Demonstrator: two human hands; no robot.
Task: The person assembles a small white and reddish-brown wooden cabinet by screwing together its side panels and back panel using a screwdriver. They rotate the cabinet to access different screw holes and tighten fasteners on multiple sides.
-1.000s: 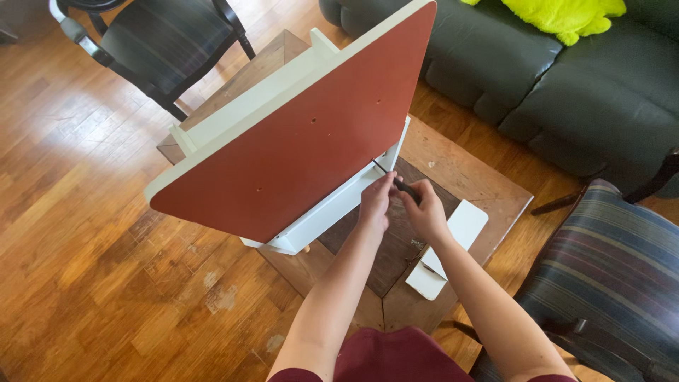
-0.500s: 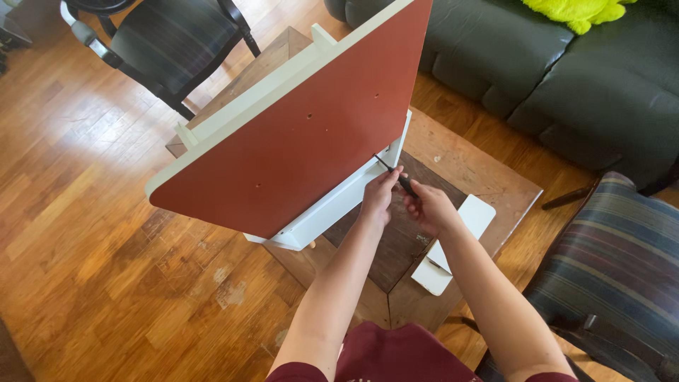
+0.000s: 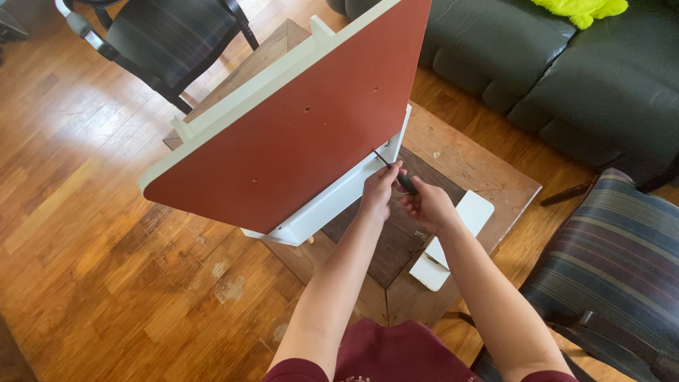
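Both hands were closed on a screwdriver (image 3: pixel 397 175) above the wooden surface (image 3: pixel 488 177), right hand (image 3: pixel 428 205) gripping the dark handle, left hand (image 3: pixel 380 191) pinching the shaft, whose long axis ran up-left into the white frame (image 3: pixel 332 201) under the red panel (image 3: pixel 304 134).

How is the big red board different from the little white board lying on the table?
The red board is much bigger than the white board. The red board stands tilted up on its edge; the white board lies flat on the wooden table. The red board has small holes in its face; I see none on the white board. Both hands, left and right, work a screwdriver beside the red board; neither touches the white one. Both are flat panels with rounded corners.
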